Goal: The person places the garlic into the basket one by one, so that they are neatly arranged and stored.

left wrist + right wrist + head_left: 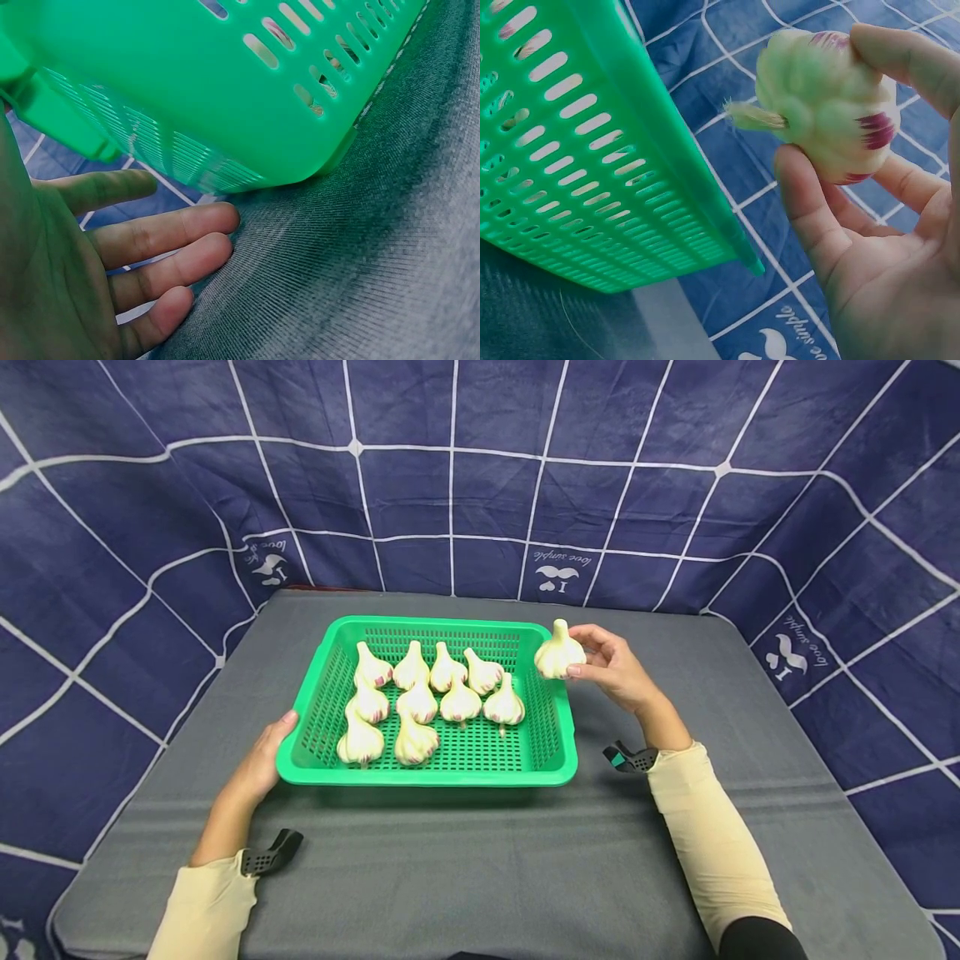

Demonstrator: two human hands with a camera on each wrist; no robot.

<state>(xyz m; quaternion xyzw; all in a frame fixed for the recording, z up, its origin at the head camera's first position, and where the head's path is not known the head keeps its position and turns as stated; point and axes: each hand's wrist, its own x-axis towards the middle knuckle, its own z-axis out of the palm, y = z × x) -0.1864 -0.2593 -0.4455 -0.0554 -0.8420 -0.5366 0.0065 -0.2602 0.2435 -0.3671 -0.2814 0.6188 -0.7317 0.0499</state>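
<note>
A garlic bulb (559, 653) is pinched by my right hand (618, 670) above the right rim of a green plastic basket (427, 778). In the right wrist view, thumb and fingers hold the bulb (832, 112) from its sides, its root tuft pointing left and purple streaks on its skin. Several more garlic bulbs (459, 702) sit in rows inside the basket, mostly stems up. My left hand (258, 764) is at the basket's left side, thumb by the rim. In the left wrist view, the fingers of this hand (67, 262) extend loosely below the basket's outer wall (195, 97).
Under the basket lies a grey cloth-covered table (420, 868). Dark blue curtains with white grid lines (495, 493) stand behind it and along both sides. Black straps (273, 853) are on both wrists.
</note>
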